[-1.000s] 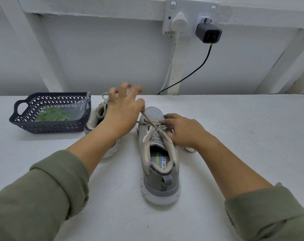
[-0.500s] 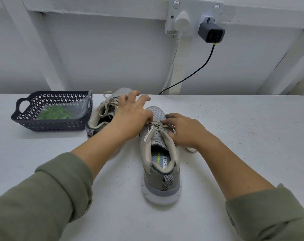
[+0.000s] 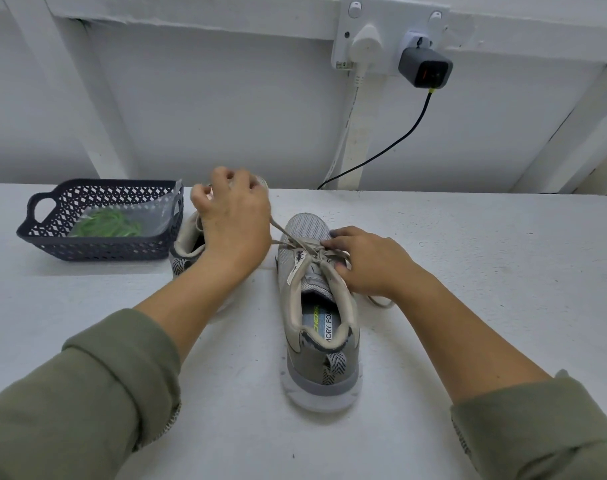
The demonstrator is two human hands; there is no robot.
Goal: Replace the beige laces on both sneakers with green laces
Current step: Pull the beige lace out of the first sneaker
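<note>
A grey sneaker (image 3: 317, 344) stands in the middle of the white table, heel toward me, its beige lace (image 3: 288, 239) partly pulled out. My left hand (image 3: 232, 220) is raised to the left of the toe, pinching a strand of that lace and drawing it taut. My right hand (image 3: 364, 261) rests on the sneaker's right side at the eyelets, holding it down. A loop of lace (image 3: 380, 301) lies on the table under my right wrist. The second sneaker (image 3: 186, 249) sits behind my left hand, mostly hidden. Green laces (image 3: 104, 225) lie in a clear bag inside the dark basket (image 3: 97, 249).
The basket stands at the table's back left. On the white wall behind, a socket plate (image 3: 385, 32) holds a white plug and a grey charger (image 3: 425, 69), whose black cable (image 3: 392, 143) drops to the table's far edge.
My left hand has lifted up and to the left from the eyelets, pulling a length of beige lace out with it. My right hand has stayed on the sneaker.
</note>
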